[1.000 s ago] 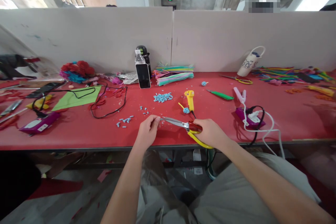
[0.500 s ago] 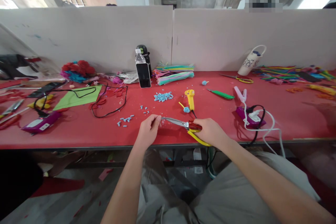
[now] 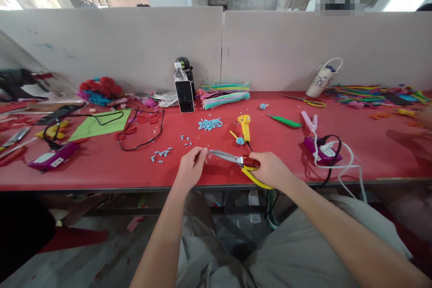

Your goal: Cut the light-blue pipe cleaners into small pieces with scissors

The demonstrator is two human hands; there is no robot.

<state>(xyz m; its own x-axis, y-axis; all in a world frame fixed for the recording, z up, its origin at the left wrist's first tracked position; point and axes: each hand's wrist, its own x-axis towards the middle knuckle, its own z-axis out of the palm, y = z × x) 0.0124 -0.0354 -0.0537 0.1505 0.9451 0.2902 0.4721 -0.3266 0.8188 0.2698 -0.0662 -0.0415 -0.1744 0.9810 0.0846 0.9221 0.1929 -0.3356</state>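
My right hand [image 3: 270, 168] grips the scissors [image 3: 231, 157], with red and yellow handles, their blades pointing left. At the blade tips, my left hand [image 3: 193, 166] is pinched closed; whatever its fingertips hold is too small to make out. Beyond my hands lies a pile of short blue pieces [image 3: 209, 124], with several more loose pieces [image 3: 161, 154] to the left. A yellow glue gun [image 3: 245, 128] rests behind the scissors, beside a small blue ball [image 3: 240, 141] at a yellow stick.
Pipe cleaners [image 3: 226, 96], a phone [image 3: 185, 96] and bottles stand or lie at the back. A green-handled tool [image 3: 285, 121], a purple power strip [image 3: 322, 150] and a white tumbler [image 3: 322, 81] are right. Green paper [image 3: 97, 125] and a black cable lie left.
The scissors and both hands have hardly moved. At the far right edge, a person's blurred hand has come in over the orange and yellow pieces.
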